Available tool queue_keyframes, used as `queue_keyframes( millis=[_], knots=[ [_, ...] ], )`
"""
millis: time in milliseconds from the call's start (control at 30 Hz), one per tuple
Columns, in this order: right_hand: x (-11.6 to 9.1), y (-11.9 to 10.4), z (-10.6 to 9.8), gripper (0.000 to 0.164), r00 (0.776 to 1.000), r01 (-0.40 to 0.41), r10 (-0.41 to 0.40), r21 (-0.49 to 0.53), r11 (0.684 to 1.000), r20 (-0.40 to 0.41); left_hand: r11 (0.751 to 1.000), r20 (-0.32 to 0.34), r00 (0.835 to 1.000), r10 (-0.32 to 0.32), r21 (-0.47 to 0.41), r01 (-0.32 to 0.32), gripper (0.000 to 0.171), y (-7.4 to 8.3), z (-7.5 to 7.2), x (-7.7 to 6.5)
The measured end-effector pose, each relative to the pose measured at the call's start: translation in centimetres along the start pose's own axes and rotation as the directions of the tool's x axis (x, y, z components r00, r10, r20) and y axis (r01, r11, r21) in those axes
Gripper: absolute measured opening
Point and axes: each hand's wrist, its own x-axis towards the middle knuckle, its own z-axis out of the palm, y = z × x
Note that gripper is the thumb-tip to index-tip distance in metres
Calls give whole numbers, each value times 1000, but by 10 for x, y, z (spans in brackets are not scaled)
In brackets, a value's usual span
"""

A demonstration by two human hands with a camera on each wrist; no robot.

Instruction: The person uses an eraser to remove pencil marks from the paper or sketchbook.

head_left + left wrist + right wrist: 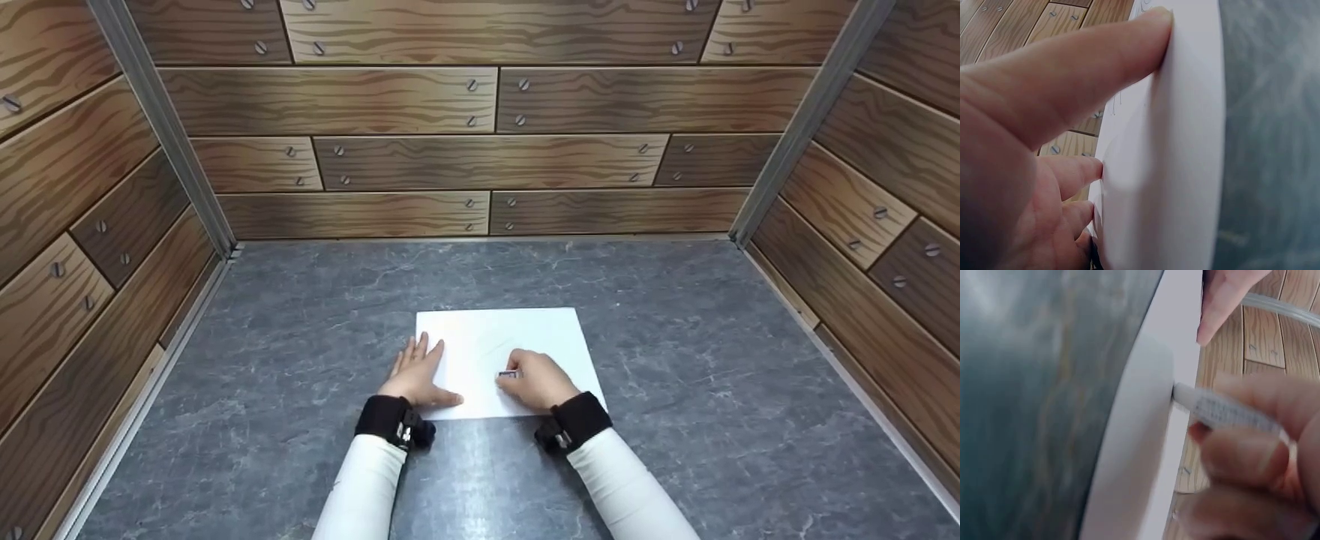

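A white sheet of paper [469, 341] lies on the grey tabletop, with faint thin lines near its middle. My left hand [421, 377] rests with spread fingers on its left edge; the thumb presses on the sheet near the front left corner. Thin drawn lines [1117, 101] show beyond that thumb in the left wrist view. Over the right half of the sheet, my right hand [541, 380] pinches a small white eraser [1224, 409] with a printed sleeve. Its white end meets the paper in the right wrist view, where the fingers are blurred.
Grey marbled tabletop [315, 337] surrounds the sheet. Wood-patterned walls stand at the back [480, 161], the left [82, 247] and the right [885, 195], with grey metal strips at the corners. Both wrists carry black straps with cameras.
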Motion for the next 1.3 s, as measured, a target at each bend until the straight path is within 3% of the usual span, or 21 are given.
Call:
queue_keyframes(
  millis=[67, 233, 433, 633, 833, 933, 1133, 1300],
  knots=[
    [0, 0, 0, 28, 1000, -6, 6, 15, 1000, 12, 1000, 2, 1000, 5, 0, -5, 117, -1, 0, 0],
    [0, 0, -1, 30, 997, -57, 57, 7, 998, -48, 1000, -1, 1000, 8, 7, -8, 117, -4, 0, 2],
    [0, 1, -4, 25, 1000, -23, 23, 36, 999, 19, 1000, 11, 1000, -2, -1, 2, 117, -5, 1, 3],
    [-2, 3, -10, 27, 991, -97, 99, 22, 995, -85, 1000, 2, 1000, 15, -4, -15, 117, -5, 1, 1],
    [1, 7, -9, 26, 997, -74, 75, 55, 996, -13, 1000, 4, 1000, 4, 5, -4, 116, -4, 0, -1],
    [3, 9, -11, 28, 992, -120, 122, 44, 992, -38, 1000, 7, 1000, 7, -2, -7, 116, -3, -2, -2],
    [2, 6, -9, 29, 997, -74, 74, 49, 996, -17, 1000, 8, 1000, 9, -10, -9, 116, -2, -2, -3],
    [1, 8, -10, 30, 987, -131, 131, 11, 991, -91, 1000, 12, 1000, 8, -12, -8, 117, -3, -2, -1]
  ],
)
